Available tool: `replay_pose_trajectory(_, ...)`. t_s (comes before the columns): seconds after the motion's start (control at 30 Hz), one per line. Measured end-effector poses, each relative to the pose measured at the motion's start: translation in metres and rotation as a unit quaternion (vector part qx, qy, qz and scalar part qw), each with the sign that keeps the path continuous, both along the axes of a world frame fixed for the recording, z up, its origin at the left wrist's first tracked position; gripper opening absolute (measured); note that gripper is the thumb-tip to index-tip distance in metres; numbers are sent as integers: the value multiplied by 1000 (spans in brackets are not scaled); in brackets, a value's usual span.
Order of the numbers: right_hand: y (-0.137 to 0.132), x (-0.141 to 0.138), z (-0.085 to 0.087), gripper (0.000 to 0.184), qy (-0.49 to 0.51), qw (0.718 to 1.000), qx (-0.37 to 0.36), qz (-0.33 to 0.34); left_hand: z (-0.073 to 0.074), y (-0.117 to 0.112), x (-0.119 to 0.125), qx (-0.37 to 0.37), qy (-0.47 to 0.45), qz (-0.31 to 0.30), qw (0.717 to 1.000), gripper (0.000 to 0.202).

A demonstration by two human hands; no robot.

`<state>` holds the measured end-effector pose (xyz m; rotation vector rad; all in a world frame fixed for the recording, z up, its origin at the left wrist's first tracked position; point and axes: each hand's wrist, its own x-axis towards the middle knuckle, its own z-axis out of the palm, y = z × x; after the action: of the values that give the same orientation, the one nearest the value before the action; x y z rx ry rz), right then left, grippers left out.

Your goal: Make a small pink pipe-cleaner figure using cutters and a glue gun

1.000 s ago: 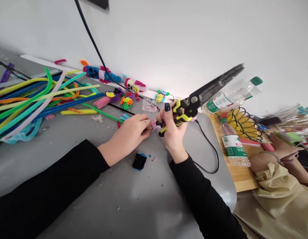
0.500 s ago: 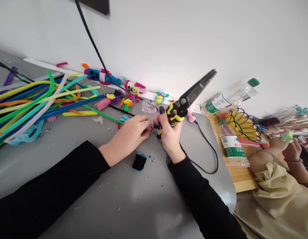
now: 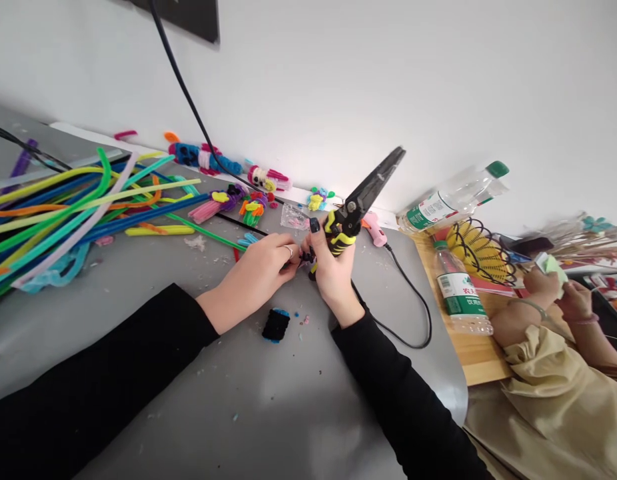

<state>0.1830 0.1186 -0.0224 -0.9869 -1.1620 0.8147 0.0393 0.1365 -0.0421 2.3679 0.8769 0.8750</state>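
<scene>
My right hand (image 3: 333, 277) is closed round shears (image 3: 372, 183) with black-and-yellow handles, their dark blades together and angled up toward the wall. Between my two hands sits a small dark, purplish fuzzy piece (image 3: 306, 254), mostly covered by fingers. The fingertips of my left hand (image 3: 266, 267), with a ring on one finger, pinch at its left side; what exactly they grip is hidden. On the grey table (image 3: 228, 413) just below lies a black fuzzy square with blue edges (image 3: 276, 325), with tiny pink and blue scraps beside it.
Many coloured pipe cleaners (image 3: 93, 207) are heaped at left. Fuzzy figures, including a blue one (image 3: 203, 159), line the wall. A pink corded tool (image 3: 374, 231) lies behind my right hand. Plastic bottles (image 3: 463, 293) and a yellow basket (image 3: 476, 250) are at right, near another person's hands (image 3: 578, 301).
The shears have swung slightly, their tip shifting left and a little down in view. My hands stay close together round the small dark piece. The other person's hands have moved slightly.
</scene>
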Motion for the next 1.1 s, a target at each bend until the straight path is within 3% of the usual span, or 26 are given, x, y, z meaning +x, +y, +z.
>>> replay_pose_trajectory(0.27,1,-2,-3,31,5,1000,-5,6,1,-1,0,2,0,2,1000,18)
replay_pose_trajectory(0.5,1,2,6,36,15,999,10,-28,1,-1,-1,-2,-8,-2,1000,18)
replay_pose_trajectory(0.73,4,4,0,39,-9,999,-3,-38,0,-1,0,6,-6,4,1000,19)
replay_pose_trajectory(1.1,5,5,-1,32,-18,1000,-8,-15,3,-3,0,-10,2,10,1000,21)
